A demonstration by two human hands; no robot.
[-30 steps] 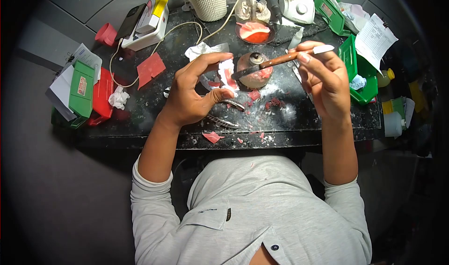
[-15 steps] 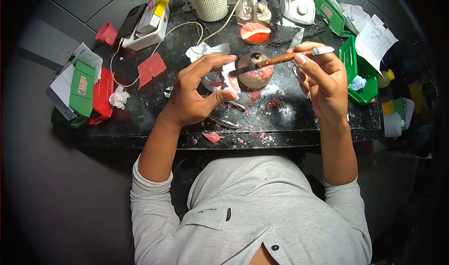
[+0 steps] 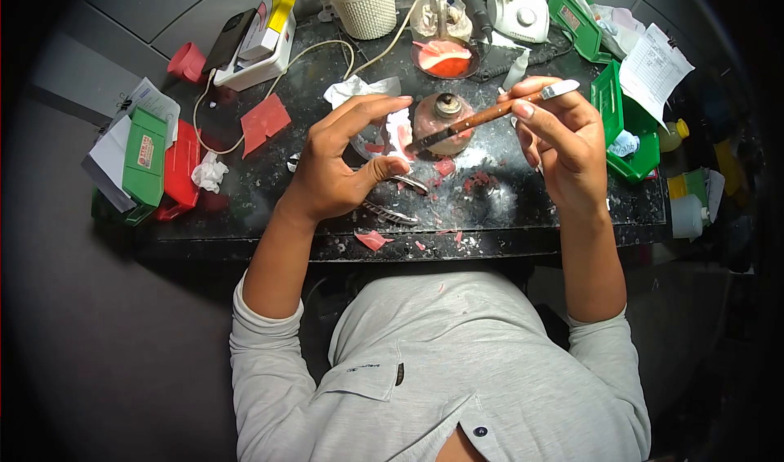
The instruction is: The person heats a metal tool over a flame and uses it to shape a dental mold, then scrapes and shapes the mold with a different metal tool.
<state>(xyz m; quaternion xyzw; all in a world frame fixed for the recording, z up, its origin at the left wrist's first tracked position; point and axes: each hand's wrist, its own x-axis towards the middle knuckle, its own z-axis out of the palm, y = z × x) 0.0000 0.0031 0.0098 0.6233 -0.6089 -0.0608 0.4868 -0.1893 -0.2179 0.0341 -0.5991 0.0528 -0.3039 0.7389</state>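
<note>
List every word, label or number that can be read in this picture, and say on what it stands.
Nothing reads clearly.
Green box: red-and-white label, blurred.
Paper sheet: printed lines, too small.
Shirt: small chest print, too small.
</note>
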